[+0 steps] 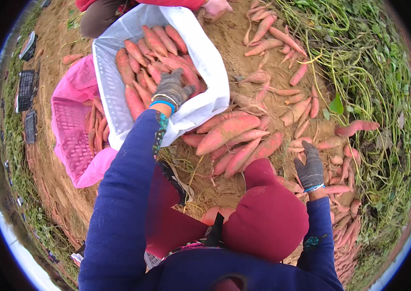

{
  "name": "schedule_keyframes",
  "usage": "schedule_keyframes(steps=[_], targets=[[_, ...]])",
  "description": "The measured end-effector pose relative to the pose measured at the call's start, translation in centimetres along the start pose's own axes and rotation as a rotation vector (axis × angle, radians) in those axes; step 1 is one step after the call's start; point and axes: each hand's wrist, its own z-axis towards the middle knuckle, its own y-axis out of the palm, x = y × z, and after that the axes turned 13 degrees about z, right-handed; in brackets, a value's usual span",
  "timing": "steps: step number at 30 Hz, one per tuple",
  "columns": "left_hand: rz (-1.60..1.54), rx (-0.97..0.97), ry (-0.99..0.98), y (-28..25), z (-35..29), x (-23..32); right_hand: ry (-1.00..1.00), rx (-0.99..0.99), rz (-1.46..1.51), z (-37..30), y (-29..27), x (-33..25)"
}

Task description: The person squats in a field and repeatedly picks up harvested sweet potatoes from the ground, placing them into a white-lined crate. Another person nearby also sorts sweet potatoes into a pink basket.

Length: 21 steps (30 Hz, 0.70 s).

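My left hand (pixel 172 90), in a dark grey glove, reaches into a crate with a white liner (pixel 213 65). Its thumb stands apart from the fingers, and the hand rests on the reddish sweet potatoes (pixel 155 41) inside, with none visibly gripped. Low on the right, my gloved right hand (pixel 310 167) is open over loose sweet potatoes (pixel 335 141) on the soil, thumb and fingers apart. Some of its fingertips are hard to make out against the roots. Between my hands lies a heap of large sweet potatoes (pixel 228 134), just in front of my knee.
A pink-lined basket (pixel 72 140) holding thinner sweet potatoes stands left of the white-lined crate. Another person's hand (pixel 216 8) is near the ground beyond the crate. Green vines (pixel 360 63) cover the right side. Dark crates (pixel 25 89) stand at the far left.
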Motion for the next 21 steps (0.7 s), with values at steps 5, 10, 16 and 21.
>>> schedule_keyframes(steps=[5,10,16,21], targets=[[0.076,0.339,0.366,3.9,3.6,-1.5,0.426,0.057,-0.064,-8.9,-1.2,7.5],[0.074,0.152,0.347,5.5,5.0,-5.2,0.773,0.177,-0.034,-16.4,-2.0,11.3],[-0.215,0.148,0.184,1.6,4.1,-4.6,1.01,0.603,0.157,-21.6,-2.6,20.2],[-0.62,0.311,0.106,-1.1,-2.0,-5.3,1.311,0.873,0.399,-22.4,-2.4,28.6]])
